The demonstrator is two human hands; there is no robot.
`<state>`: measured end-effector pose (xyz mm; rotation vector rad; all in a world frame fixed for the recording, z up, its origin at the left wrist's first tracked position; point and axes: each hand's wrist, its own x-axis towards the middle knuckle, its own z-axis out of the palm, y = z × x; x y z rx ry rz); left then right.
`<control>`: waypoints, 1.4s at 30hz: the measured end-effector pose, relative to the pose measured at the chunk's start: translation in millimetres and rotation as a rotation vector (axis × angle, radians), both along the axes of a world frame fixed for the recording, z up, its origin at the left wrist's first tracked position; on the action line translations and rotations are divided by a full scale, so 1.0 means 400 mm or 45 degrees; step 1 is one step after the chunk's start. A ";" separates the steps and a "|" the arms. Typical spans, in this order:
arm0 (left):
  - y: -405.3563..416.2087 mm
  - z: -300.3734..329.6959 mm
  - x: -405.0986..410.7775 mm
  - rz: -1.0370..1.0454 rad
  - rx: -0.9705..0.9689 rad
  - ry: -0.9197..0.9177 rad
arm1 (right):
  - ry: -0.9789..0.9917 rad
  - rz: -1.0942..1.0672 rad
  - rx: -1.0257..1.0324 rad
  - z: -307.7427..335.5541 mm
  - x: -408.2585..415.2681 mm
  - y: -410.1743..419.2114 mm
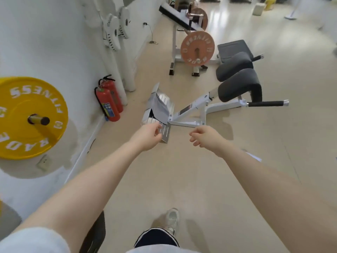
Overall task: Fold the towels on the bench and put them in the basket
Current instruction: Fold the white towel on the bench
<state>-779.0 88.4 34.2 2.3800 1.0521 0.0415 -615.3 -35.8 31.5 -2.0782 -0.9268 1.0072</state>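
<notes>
Your left hand (145, 136) reaches toward the near end of the bench (193, 108), fingers loosely curled, gripping nothing. Your right hand (204, 136) hangs beside it, fingers also loosely curled and empty. The grey towel (159, 108) lies draped over the bench's footplate (165, 103), just beyond your left fingers.

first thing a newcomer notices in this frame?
Two bare arms reach forward, the left hand and right hand both empty, toward a grey towel draped on the footplate of a white bench ahead on the floor. At the left edge a big yellow weight plate stands out, with two red fire extinguishers by the wall beyond it.
</notes>
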 end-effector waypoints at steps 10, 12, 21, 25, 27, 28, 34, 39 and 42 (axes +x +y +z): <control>0.440 -0.035 0.336 0.093 -0.104 0.137 | 0.005 0.037 -0.032 0.012 0.376 0.440; 0.532 -0.062 0.394 0.129 -0.133 0.149 | 0.001 0.076 -0.055 -0.018 0.451 0.554; 0.944 -0.191 0.669 0.442 -0.317 0.106 | -0.023 0.410 -0.177 -0.169 0.765 1.107; 1.111 -0.236 0.771 0.654 -0.418 0.009 | -0.087 0.522 -0.270 -0.227 0.861 1.328; 1.196 -0.275 0.804 0.744 -0.487 -0.046 | -0.151 0.534 -0.300 -0.284 0.886 1.422; 1.236 -0.304 0.813 0.795 -0.523 -0.075 | -0.147 0.534 -0.315 -0.324 0.890 1.463; 1.474 -0.591 0.825 0.901 -0.596 -0.053 | -0.087 0.472 -0.411 -0.667 0.897 1.684; 1.669 -0.833 0.850 0.784 -0.561 -0.048 | 0.326 0.133 -0.436 -0.909 0.887 1.855; 1.758 -0.938 0.847 0.749 -0.535 -0.095 | 0.317 0.069 -0.419 -1.034 0.874 1.967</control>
